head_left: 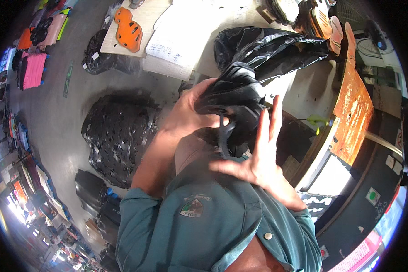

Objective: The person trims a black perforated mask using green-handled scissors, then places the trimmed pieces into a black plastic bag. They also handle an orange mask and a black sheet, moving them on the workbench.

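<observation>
My left hand (190,111) is wrapped round the left side of a bundle of black, flexible, curved pieces (235,90). Their layers fan out at the top, and a thin strip dangles from the underside. What the pieces are cut for I cannot make out. Just right of the bundle, my right hand (260,156) is raised with its fingers spread and holds nothing; its thumb side is a little blurred. Behind the bundle, a shiny black plastic bag (267,47) lies on the table, its mouth toward the right.
Handwritten papers (172,43) and an orange sole-shaped piece (128,31) lie at the table's far left. Sole-shaped pieces (321,20) are stacked far right. A heap of black material with holes (118,140) sits low at left. A scuffed orange-brown board (351,115) stands right.
</observation>
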`<action>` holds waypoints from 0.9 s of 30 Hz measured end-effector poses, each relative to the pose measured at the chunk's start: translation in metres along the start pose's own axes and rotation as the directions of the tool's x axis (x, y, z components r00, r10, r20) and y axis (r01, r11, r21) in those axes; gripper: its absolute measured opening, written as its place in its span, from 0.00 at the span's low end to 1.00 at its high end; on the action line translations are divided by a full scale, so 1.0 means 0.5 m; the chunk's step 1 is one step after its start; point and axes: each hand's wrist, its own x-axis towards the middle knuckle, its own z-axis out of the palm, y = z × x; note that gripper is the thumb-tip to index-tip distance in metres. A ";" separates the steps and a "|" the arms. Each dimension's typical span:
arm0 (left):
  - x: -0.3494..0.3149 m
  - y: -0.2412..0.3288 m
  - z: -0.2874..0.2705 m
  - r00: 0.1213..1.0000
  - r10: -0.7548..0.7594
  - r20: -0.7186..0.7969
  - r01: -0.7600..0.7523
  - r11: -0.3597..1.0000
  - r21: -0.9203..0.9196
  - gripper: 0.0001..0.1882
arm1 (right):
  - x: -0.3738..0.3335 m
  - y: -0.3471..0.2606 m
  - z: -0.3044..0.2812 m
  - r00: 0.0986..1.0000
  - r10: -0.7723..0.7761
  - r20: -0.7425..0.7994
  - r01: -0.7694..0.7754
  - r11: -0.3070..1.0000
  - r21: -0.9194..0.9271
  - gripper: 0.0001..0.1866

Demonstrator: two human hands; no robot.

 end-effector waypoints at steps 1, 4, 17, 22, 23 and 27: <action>-0.002 -0.004 0.007 1.000 0.027 -0.014 -0.027 1.000 0.014 0.50 | 0.009 0.018 0.026 0.997 0.005 -0.080 -0.009 0.998 -0.057 0.83; -0.016 -0.002 0.026 0.999 0.014 -0.048 -0.013 0.999 0.031 0.50 | -0.001 0.057 0.042 0.989 0.035 -0.144 -0.038 0.999 -0.013 0.80; -0.024 0.075 0.119 1.000 0.030 0.002 -0.030 1.000 0.000 0.46 | 0.008 0.086 -0.048 0.852 0.399 0.339 -0.363 -0.017 0.932 0.83; 0.008 0.087 0.178 0.997 0.049 0.063 -0.044 0.996 -0.080 0.44 | -0.056 0.088 -0.102 0.848 0.439 0.297 -0.331 0.001 0.944 0.80; 0.017 0.084 0.190 1.000 0.001 0.030 0.003 0.993 -0.120 0.42 | -0.066 0.090 -0.108 0.847 0.451 0.283 -0.321 0.009 0.947 0.79; 0.057 0.071 0.214 0.994 -0.106 0.007 0.106 0.987 -0.120 0.37 | -0.095 0.099 -0.122 0.831 0.504 0.234 -0.298 0.048 0.953 0.77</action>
